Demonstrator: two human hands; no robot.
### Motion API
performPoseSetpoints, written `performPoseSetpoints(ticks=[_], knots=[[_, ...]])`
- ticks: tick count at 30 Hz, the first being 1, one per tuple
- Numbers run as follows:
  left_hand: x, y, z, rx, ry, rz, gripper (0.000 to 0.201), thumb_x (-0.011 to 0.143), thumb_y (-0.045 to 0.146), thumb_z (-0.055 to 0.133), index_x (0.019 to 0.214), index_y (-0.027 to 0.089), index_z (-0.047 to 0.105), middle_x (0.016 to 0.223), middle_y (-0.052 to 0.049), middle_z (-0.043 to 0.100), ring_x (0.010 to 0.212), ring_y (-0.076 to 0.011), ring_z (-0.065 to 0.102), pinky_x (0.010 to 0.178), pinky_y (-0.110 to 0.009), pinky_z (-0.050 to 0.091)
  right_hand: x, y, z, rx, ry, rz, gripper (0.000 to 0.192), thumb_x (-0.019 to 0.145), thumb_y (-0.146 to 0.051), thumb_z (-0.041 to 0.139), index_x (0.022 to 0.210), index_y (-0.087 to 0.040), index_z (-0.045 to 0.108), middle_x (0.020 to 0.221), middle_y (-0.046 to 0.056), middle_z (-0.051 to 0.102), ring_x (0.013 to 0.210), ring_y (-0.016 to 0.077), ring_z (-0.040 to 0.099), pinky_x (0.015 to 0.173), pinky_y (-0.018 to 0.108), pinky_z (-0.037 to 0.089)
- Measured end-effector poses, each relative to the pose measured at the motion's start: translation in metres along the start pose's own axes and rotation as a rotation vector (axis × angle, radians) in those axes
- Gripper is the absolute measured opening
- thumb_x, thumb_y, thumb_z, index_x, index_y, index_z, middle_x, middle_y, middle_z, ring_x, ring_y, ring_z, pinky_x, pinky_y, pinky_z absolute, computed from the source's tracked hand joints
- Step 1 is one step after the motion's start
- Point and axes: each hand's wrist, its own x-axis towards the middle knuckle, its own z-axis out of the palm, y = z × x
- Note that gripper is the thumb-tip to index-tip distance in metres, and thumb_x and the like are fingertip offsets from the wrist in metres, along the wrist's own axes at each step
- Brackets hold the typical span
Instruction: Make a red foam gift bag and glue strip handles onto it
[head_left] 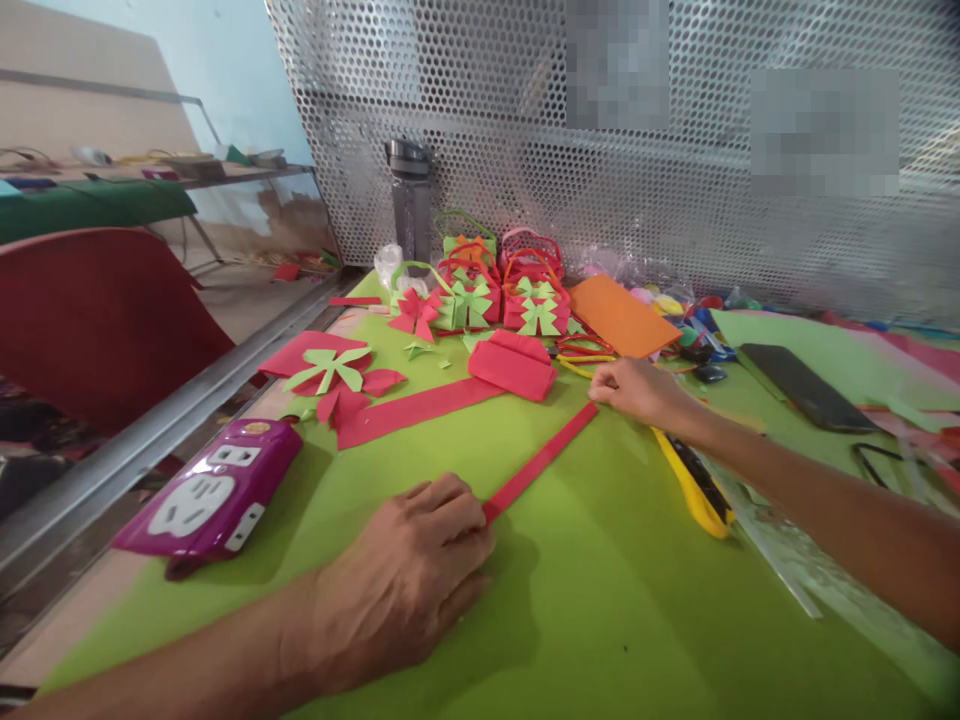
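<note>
A narrow red strip (541,462), paper or foam by its look, stretches between my two hands just over the green tabletop sheet (585,600). Its near end is pinched in my left hand (412,570), fingers curled downward. The far end sits in the closed fingertips of my right hand (630,388). Beyond the strip lies a folded red piece (513,365), with a wider red band (420,412) running left from it. Red and green bow cutouts (330,370) rest at the band's left end. A yellow utility knife (694,490) lies below my right forearm.
Several small handled bags with bows (536,305) stand at the back before a water bottle (410,205) and a perforated metal panel (480,110). A purple power strip (217,495) is at left. An orange sheet (624,315), scissors (585,350) and a phone (814,388) lie right.
</note>
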Motion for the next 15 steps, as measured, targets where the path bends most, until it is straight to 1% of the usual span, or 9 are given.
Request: performPoseSetpoints(ticks=[3, 6, 7, 9, 10, 11, 13, 14, 15], knots=[[0.001, 0.000, 0.000, 0.002, 0.002, 0.014, 0.021, 0.090, 0.021, 0.041, 0.085, 0.013, 0.060, 0.082, -0.008, 0.057, 0.078, -0.0202, 0.050, 0.070, -0.038, 0.048, -0.006, -0.016, 0.000, -0.016, 0.041, -0.021, 0.011, 0.073, -0.021, 0.053, 0.064, -0.019, 0.059, 0.061, 0.001, 0.061, 0.059, 0.0148, 0.054, 0.055, 0.025, 0.033], [0.001, -0.001, 0.001, 0.007, 0.001, 0.022, 0.022, 0.090, 0.020, 0.041, 0.083, 0.013, 0.060, 0.082, -0.007, 0.056, 0.078, -0.0196, 0.049, 0.070, -0.037, 0.048, -0.021, -0.046, -0.001, -0.013, 0.084, -0.094, 0.013, 0.080, -0.023, 0.050, 0.074, -0.020, 0.060, 0.074, 0.001, 0.064, 0.069, 0.0154, 0.056, 0.062, 0.025, 0.036], [0.001, -0.001, 0.001, 0.005, 0.005, 0.029, 0.021, 0.090, 0.020, 0.041, 0.084, 0.013, 0.060, 0.082, -0.007, 0.056, 0.078, -0.0196, 0.049, 0.070, -0.037, 0.048, -0.027, -0.057, -0.001, -0.021, 0.101, -0.143, 0.012, 0.081, -0.021, 0.050, 0.076, -0.020, 0.060, 0.081, 0.003, 0.065, 0.077, 0.0166, 0.056, 0.067, 0.026, 0.036], [0.001, -0.001, 0.001, -0.003, 0.006, 0.035, 0.021, 0.090, 0.020, 0.041, 0.085, 0.013, 0.060, 0.082, -0.007, 0.056, 0.079, -0.0196, 0.050, 0.070, -0.036, 0.048, -0.039, -0.077, -0.003, -0.052, 0.187, -0.289, 0.012, 0.082, -0.018, 0.050, 0.078, -0.017, 0.061, 0.091, 0.007, 0.064, 0.089, 0.0197, 0.055, 0.074, 0.028, 0.036], [0.001, -0.001, 0.000, -0.007, 0.005, 0.035, 0.021, 0.090, 0.020, 0.041, 0.084, 0.012, 0.060, 0.082, -0.007, 0.056, 0.078, -0.0196, 0.050, 0.069, -0.036, 0.048, -0.045, -0.086, -0.003, -0.012, 0.173, -0.310, 0.012, 0.081, -0.016, 0.051, 0.075, -0.017, 0.061, 0.086, 0.007, 0.064, 0.084, 0.0183, 0.055, 0.072, 0.028, 0.036], [0.001, -0.001, 0.000, -0.010, 0.003, 0.034, 0.021, 0.090, 0.020, 0.042, 0.083, 0.012, 0.060, 0.081, -0.007, 0.056, 0.077, -0.0195, 0.049, 0.068, -0.036, 0.048, -0.049, -0.094, -0.003, 0.072, 0.082, -0.306, 0.013, 0.081, -0.015, 0.051, 0.072, -0.017, 0.060, 0.077, 0.004, 0.064, 0.074, 0.0151, 0.056, 0.066, 0.025, 0.036], [0.002, 0.000, -0.001, -0.005, 0.006, 0.029, 0.022, 0.090, 0.020, 0.042, 0.083, 0.012, 0.061, 0.079, -0.007, 0.056, 0.075, -0.0195, 0.049, 0.067, -0.036, 0.048, -0.056, -0.104, 0.000, 0.247, -0.195, -0.248, 0.012, 0.078, -0.016, 0.054, 0.068, -0.018, 0.060, 0.064, -0.001, 0.062, 0.058, 0.0106, 0.053, 0.054, 0.021, 0.034], [0.002, 0.000, -0.001, -0.001, 0.006, 0.027, 0.022, 0.090, 0.020, 0.042, 0.083, 0.013, 0.061, 0.079, -0.007, 0.056, 0.075, -0.0195, 0.050, 0.067, -0.036, 0.049, -0.058, -0.107, 0.002, 0.283, -0.277, -0.223, 0.011, 0.076, -0.017, 0.056, 0.066, -0.018, 0.060, 0.060, -0.002, 0.062, 0.055, 0.0097, 0.052, 0.051, 0.021, 0.032], [0.002, 0.000, -0.001, 0.002, 0.007, 0.024, 0.021, 0.090, 0.020, 0.042, 0.084, 0.013, 0.061, 0.079, -0.007, 0.056, 0.075, -0.0195, 0.050, 0.068, -0.036, 0.049, -0.058, -0.109, 0.004, 0.300, -0.324, -0.208, 0.010, 0.074, -0.018, 0.058, 0.064, -0.018, 0.061, 0.058, -0.002, 0.062, 0.053, 0.0092, 0.051, 0.049, 0.020, 0.031]])
